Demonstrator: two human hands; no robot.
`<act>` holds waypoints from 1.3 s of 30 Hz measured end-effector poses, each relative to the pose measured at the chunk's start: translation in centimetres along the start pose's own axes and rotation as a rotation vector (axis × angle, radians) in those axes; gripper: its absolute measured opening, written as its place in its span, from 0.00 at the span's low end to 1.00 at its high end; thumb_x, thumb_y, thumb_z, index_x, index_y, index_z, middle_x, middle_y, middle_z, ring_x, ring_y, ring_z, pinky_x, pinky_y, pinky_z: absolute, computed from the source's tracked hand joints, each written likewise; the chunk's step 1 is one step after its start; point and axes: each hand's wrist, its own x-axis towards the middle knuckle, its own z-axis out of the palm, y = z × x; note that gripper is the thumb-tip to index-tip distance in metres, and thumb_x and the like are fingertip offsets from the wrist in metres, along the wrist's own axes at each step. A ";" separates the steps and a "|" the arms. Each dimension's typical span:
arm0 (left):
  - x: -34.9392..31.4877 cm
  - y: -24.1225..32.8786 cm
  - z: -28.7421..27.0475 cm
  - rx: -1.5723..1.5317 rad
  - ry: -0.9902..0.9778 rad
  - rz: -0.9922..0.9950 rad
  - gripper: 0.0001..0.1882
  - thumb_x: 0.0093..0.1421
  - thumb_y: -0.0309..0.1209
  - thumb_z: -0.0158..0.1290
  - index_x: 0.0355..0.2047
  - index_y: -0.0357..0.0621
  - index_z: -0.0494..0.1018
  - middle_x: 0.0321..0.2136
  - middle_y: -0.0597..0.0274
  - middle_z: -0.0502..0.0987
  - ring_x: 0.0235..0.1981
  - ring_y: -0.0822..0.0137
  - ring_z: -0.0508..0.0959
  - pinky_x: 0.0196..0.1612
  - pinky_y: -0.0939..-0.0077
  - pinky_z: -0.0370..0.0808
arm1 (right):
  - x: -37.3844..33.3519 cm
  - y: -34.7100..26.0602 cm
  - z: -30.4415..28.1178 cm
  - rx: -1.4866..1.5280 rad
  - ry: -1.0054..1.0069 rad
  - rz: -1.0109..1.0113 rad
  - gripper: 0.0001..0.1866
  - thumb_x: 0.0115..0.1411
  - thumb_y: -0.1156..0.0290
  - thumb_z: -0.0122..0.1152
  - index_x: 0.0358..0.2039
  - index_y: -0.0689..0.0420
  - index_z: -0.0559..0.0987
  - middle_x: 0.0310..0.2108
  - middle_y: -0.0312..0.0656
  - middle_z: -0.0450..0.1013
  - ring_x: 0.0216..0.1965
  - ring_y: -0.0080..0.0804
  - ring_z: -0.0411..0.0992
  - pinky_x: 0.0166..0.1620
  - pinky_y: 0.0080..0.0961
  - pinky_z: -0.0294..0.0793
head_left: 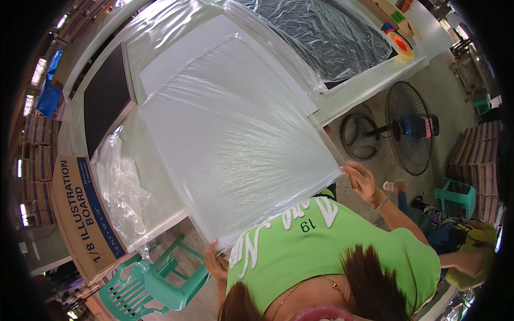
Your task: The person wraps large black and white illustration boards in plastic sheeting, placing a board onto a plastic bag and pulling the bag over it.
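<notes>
A large clear plastic sheet or bag (241, 144) is stretched toward my body, with creases fanning across it. My right hand (362, 183) pinches its near right corner. At the near left corner, my left hand (215, 262) has its fingers closed on the plastic's edge, the hand partly hidden below. White board (230, 59) lies under the plastic and shows past its far end and sides. Whether any board is inside the plastic I cannot tell.
Left on the table lie a dark panel (107, 96), crumpled clear plastic (120, 187) and a cardboard box (85, 214). Plastic-wrapped dark sheets (326, 37) and tape rolls (400, 45) are far right. A standing fan (409, 128), green chair (131, 289) and another person (471, 257) are nearby.
</notes>
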 end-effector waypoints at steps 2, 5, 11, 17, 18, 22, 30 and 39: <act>0.2 1.0 -0.3 -0.015 -0.041 -0.055 0.19 0.55 0.15 0.38 0.46 0.32 0.69 0.40 0.48 0.75 0.21 0.60 0.68 0.23 0.71 0.68 | -0.8 0.4 0.2 0.063 -0.027 0.043 0.23 0.50 0.91 0.49 0.47 0.60 0.73 0.44 0.47 0.69 0.31 0.36 0.74 0.33 0.25 0.76; 0.1 1.3 -0.2 -0.021 -0.044 -0.071 0.18 0.56 0.15 0.39 0.46 0.34 0.69 0.33 0.51 0.74 0.20 0.64 0.66 0.20 0.73 0.65 | -0.8 0.2 0.1 0.053 -0.033 0.059 0.23 0.50 0.92 0.48 0.47 0.61 0.73 0.43 0.47 0.70 0.30 0.33 0.75 0.33 0.24 0.76; -1.1 0.6 0.4 0.000 0.022 -0.028 0.15 0.59 0.16 0.40 0.45 0.35 0.70 0.25 0.56 0.69 0.18 0.68 0.65 0.19 0.75 0.64 | -0.8 0.4 0.0 0.014 -0.035 -0.009 0.23 0.46 0.91 0.53 0.45 0.63 0.73 0.36 0.49 0.72 0.28 0.40 0.73 0.30 0.28 0.75; -4.6 -2.9 0.7 -0.342 0.117 -0.313 0.13 0.66 0.28 0.37 0.48 0.37 0.65 0.26 0.60 0.68 0.21 0.71 0.67 0.25 0.78 0.65 | -1.8 1.2 0.1 -0.066 -0.017 -0.079 0.22 0.45 0.88 0.54 0.43 0.61 0.74 0.30 0.48 0.72 0.25 0.41 0.72 0.26 0.27 0.73; -3.6 -2.1 0.5 -0.336 0.159 -0.367 0.14 0.67 0.31 0.36 0.49 0.38 0.64 0.26 0.61 0.68 0.21 0.71 0.67 0.26 0.78 0.66 | -2.1 1.2 0.1 -0.083 -0.060 -0.051 0.20 0.46 0.87 0.55 0.42 0.61 0.74 0.29 0.46 0.73 0.24 0.38 0.72 0.25 0.26 0.72; -0.6 -2.0 0.1 -0.545 0.253 -0.705 0.23 0.67 0.45 0.35 0.51 0.38 0.61 0.30 0.63 0.68 0.27 0.73 0.68 0.31 0.80 0.66 | -3.3 1.8 2.0 0.268 -0.263 0.478 0.12 0.53 0.80 0.58 0.40 0.60 0.74 0.30 0.40 0.74 0.27 0.28 0.72 0.29 0.21 0.72; 3.3 -1.6 1.4 -0.882 0.046 -0.782 0.34 0.63 0.57 0.38 0.55 0.39 0.59 0.45 0.60 0.67 0.48 0.68 0.67 0.54 0.72 0.60 | 0.1 -4.1 2.7 1.504 -0.299 0.961 0.33 0.57 0.51 0.59 0.55 0.58 0.63 0.46 0.41 0.68 0.47 0.28 0.68 0.52 0.29 0.68; 4.1 -0.1 0.7 -0.718 -0.083 -0.875 0.25 0.65 0.39 0.44 0.56 0.35 0.55 0.50 0.57 0.64 0.50 0.68 0.65 0.51 0.74 0.64 | 3.0 -2.1 0.5 1.344 0.075 0.882 0.33 0.59 0.49 0.55 0.57 0.57 0.62 0.43 0.37 0.69 0.39 0.22 0.70 0.40 0.20 0.73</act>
